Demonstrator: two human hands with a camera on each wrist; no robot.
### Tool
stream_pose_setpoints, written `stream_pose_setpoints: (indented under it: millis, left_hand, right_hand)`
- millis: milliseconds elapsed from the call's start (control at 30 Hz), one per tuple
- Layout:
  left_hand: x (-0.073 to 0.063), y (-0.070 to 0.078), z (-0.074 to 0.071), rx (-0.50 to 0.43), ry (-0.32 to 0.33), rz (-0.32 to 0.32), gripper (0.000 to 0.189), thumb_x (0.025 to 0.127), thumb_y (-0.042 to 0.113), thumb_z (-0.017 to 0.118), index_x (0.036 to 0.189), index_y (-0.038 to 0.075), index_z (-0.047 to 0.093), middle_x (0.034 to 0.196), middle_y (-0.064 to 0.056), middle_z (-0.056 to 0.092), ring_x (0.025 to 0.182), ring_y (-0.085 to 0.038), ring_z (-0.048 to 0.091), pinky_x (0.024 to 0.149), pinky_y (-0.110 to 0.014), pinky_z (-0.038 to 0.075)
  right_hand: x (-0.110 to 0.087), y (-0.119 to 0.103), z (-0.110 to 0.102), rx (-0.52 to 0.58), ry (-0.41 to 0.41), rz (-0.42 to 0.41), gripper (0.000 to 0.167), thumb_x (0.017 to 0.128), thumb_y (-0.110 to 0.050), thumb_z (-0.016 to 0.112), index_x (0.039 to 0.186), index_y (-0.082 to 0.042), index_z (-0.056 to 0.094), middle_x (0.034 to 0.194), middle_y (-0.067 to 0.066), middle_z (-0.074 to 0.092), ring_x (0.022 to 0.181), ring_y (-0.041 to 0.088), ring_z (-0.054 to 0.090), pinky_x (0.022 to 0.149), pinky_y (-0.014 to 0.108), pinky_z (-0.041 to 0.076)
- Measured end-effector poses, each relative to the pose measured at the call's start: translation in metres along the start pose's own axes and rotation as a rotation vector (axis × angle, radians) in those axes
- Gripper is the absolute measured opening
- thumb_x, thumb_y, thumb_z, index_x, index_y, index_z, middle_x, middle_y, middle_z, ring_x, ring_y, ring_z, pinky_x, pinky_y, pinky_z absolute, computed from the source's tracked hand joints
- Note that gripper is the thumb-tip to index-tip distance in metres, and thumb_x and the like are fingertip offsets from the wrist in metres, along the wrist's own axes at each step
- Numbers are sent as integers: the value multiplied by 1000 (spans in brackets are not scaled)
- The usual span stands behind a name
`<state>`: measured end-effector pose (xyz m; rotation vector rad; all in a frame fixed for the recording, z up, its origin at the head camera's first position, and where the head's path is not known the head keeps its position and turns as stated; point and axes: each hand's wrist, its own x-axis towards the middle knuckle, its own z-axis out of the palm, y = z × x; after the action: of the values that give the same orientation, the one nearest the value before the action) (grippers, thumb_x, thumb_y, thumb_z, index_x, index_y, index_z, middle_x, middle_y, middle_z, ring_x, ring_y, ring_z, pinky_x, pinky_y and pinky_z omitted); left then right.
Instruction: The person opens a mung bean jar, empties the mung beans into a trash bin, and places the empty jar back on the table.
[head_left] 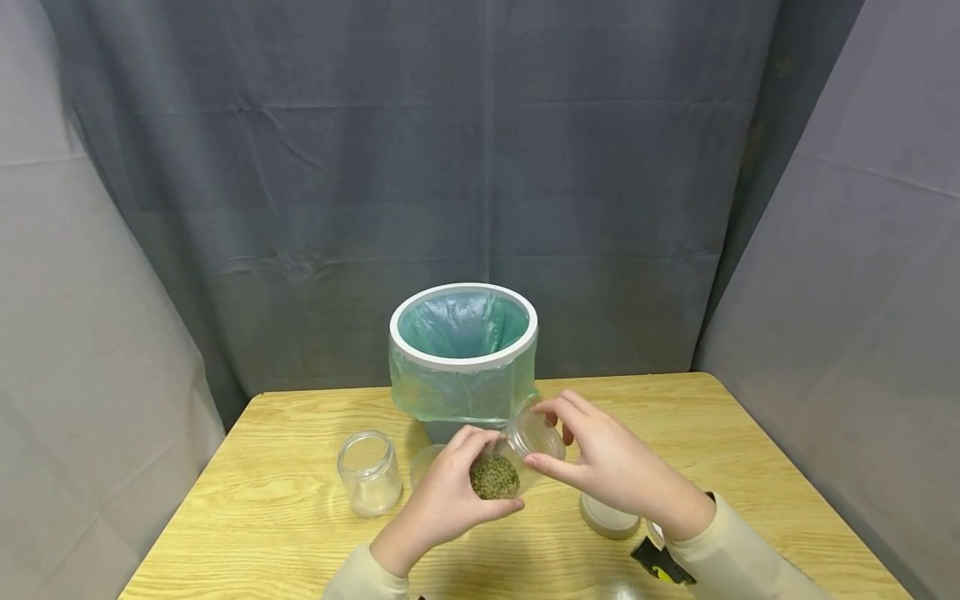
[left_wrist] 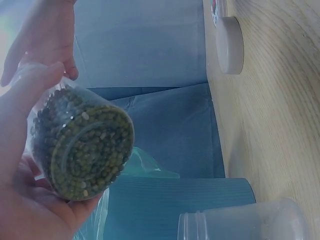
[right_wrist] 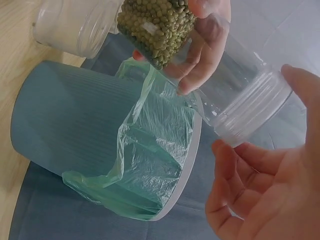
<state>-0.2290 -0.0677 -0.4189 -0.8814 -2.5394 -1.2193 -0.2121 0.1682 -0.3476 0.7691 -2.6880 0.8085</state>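
Observation:
A clear jar with green beans gathered at its base is held tilted above the table, its mouth towards the right. My left hand grips the lower part, the fingers and thumb wrapped around the beans' end, as the left wrist view also shows. At the mouth end, my right hand pinches the rim between thumb and fingertips; in the right wrist view the thumb touches one side and the fingertips the other. No lid shows on the mouth.
Behind the hands stands a bin with a white rim and a green bag liner. An open clear jar is to the left, another clear container partly hidden by my left hand. A pale lid lies below my right forearm.

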Motion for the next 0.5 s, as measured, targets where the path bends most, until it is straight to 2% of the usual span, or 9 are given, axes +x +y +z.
stream_pose_setpoints:
  millis: [167, 300, 500]
  left_hand:
    - [-1, 0, -2, -14, -25, 3, 69, 73, 32, 95, 132, 16, 63, 122, 4, 61, 107, -11, 61, 95, -32, 54]
    - [-1, -2, -4, -23, -48, 16, 69, 73, 33, 95, 133, 17, 63, 119, 6, 61, 105, -9, 59, 95, -32, 53]
    - [-2, -4, -6, -50, -83, 32, 69, 73, 33, 95, 132, 19, 63, 115, 10, 59, 105, -8, 57, 96, -31, 52]
  right_hand:
    - [-1, 2, -1, 1, -20, -32, 42, 93, -52, 73, 125, -26, 63, 105, -14, 57, 85, 5, 53, 67, 22, 48]
    - [-1, 3, -3, 18, -30, -93, 43, 91, -43, 78, 128, -27, 62, 107, -15, 56, 88, 5, 53, 72, 24, 50]
    - [-4, 6, -7, 26, -77, -197, 55, 89, -31, 80, 139, -26, 57, 121, -14, 56, 100, 5, 54, 86, 30, 53]
